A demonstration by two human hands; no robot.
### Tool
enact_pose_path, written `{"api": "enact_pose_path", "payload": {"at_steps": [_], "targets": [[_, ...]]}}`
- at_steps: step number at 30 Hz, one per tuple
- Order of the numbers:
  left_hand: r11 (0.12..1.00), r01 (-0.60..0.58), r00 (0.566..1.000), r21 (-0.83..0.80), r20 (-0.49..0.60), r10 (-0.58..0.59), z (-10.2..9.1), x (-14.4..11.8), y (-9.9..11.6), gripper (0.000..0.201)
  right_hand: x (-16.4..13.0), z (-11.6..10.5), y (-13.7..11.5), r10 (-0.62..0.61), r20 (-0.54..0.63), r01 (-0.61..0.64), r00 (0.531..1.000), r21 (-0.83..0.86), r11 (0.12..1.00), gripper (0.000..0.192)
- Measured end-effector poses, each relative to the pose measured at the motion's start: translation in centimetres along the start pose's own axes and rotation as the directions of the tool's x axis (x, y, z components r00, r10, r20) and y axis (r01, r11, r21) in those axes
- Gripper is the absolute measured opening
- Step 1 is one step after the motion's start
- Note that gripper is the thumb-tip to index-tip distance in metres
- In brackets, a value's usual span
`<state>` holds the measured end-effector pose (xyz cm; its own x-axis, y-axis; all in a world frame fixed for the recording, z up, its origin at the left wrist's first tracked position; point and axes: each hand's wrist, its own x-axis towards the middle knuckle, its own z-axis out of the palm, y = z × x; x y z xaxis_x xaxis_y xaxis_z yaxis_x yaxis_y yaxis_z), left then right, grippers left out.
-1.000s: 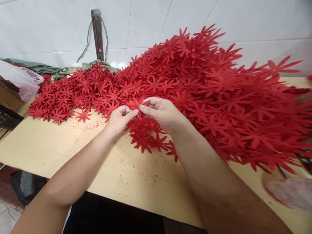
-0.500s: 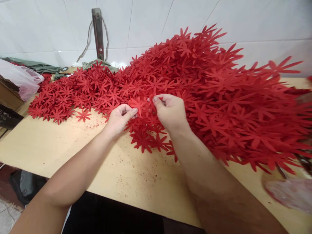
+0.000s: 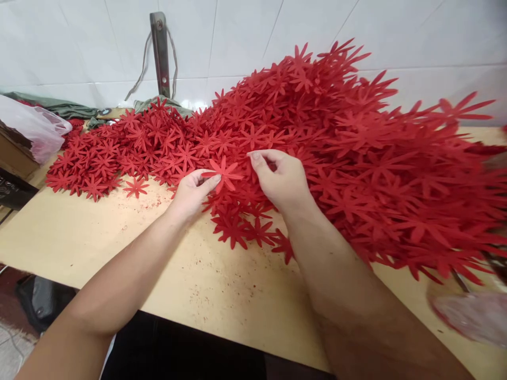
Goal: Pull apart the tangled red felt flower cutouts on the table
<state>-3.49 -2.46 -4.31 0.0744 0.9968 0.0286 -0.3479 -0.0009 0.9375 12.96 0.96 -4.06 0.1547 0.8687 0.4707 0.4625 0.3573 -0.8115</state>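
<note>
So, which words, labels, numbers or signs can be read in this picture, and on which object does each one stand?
None can be read. The dark object at the table's left edge bears pale marks, too blurred to read. The red flower cutouts, the wall tiles and the plastic bag show no text.

A pale wooden table (image 3: 119,248) is set against a white tiled wall. Most of its far half is covered by a large heap of red cut-out flowers (image 3: 336,142), piled highest at the right. A single flower (image 3: 135,186) is laid apart near the left. Red crumbs are scattered over the bare wood.
</note>
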Motion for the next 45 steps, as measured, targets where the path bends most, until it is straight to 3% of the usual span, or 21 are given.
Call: {"api": "enact_pose_path", "payload": {"at_steps": [2,4,6,9,11,17,20,25,28,31,35,36,38,41,43,45], "targets": [[1.000,-0.007,1.000,-0.003,0.016,0.007,0.0,0.0,0.0,0.026,-0.1,0.0,-0.5,-0.061,-0.031,0.058,0.998,-0.077,0.995,0.028],[1.000,-0.009,1.000,-0.004,0.028,0.009,0.0,-0.1,0.0,0.028,-0.3,0.0,-1.3,-0.048,-0.016,0.047,0.999,-0.040,0.998,0.031],[1.000,-0.011,0.999,-0.005,0.030,0.012,0.1,-0.2,0.1,0.027,-0.7,0.2,-2.3,0.047,0.132,-0.062,0.990,0.115,0.991,0.037],[1.000,-0.009,1.000,0.007,0.014,0.009,0.2,-0.3,0.2,0.028,-1.2,0.5,-3.5,0.182,0.439,-0.325,0.880,0.277,0.904,0.040],[1.000,-0.003,1.000,0.018,0.006,0.003,0.2,-0.3,0.2,0.029,-1.4,0.6,-3.8,0.214,0.500,-0.414,0.839,0.331,0.848,0.041],[0.999,0.007,1.000,0.041,0.014,-0.008,0.1,-0.2,0.1,0.021,-0.7,0.7,-2.4,0.257,0.288,-0.360,0.922,0.402,0.842,0.032],[1.000,-0.003,1.000,0.021,-0.016,0.003,0.0,0.0,-0.1,0.019,-0.2,0.7,-1.3,0.285,0.187,-0.338,0.940,0.387,0.858,0.029],[1.000,0.006,1.000,0.014,-0.011,-0.006,0.0,0.1,-0.1,0.023,0.1,0.7,0.0,0.187,0.175,-0.230,0.967,0.272,0.934,0.031],[0.999,0.003,1.000,0.052,-0.019,-0.002,0.1,0.0,0.0,0.026,0.1,0.9,0.3,0.192,0.141,-0.217,0.971,0.192,0.957,0.028],[0.995,-0.005,0.999,0.097,-0.039,0.009,0.3,-0.2,0.2,0.030,0.0,0.9,0.3,0.201,0.089,-0.210,0.976,0.101,0.973,0.023],[0.995,-0.008,0.999,0.097,-0.050,0.013,0.4,-0.3,0.2,0.032,-0.4,0.9,-0.7,0.095,0.007,-0.095,0.995,-0.001,0.995,0.030],[0.995,-0.012,0.998,0.095,-0.058,0.018,0.4,-0.3,0.2,0.034,-0.6,0.9,-1.2,0.086,0.044,-0.087,0.995,0.031,0.996,0.033],[0.997,-0.018,0.997,0.081,-0.077,0.024,0.4,-0.3,0.1,0.037,-1.1,0.9,-2.3,0.105,0.242,-0.145,0.965,0.156,0.977,0.038],[1.000,-0.005,0.996,0.021,-0.093,0.006,0.4,-0.4,0.2,0.039,-1.7,1.0,-3.7,0.120,0.534,-0.312,0.837,0.285,0.906,0.041],[0.999,0.027,0.997,-0.027,-0.071,-0.028,0.4,-0.4,0.3,0.037,-1.9,1.0,-4.1,0.147,0.554,-0.374,0.819,0.322,0.870,0.041],[0.997,0.053,0.998,-0.058,-0.032,-0.055,0.4,-0.5,0.4,0.033,-1.8,1.0,-4.0,0.195,0.497,-0.405,0.846,0.360,0.841,0.038]]}}
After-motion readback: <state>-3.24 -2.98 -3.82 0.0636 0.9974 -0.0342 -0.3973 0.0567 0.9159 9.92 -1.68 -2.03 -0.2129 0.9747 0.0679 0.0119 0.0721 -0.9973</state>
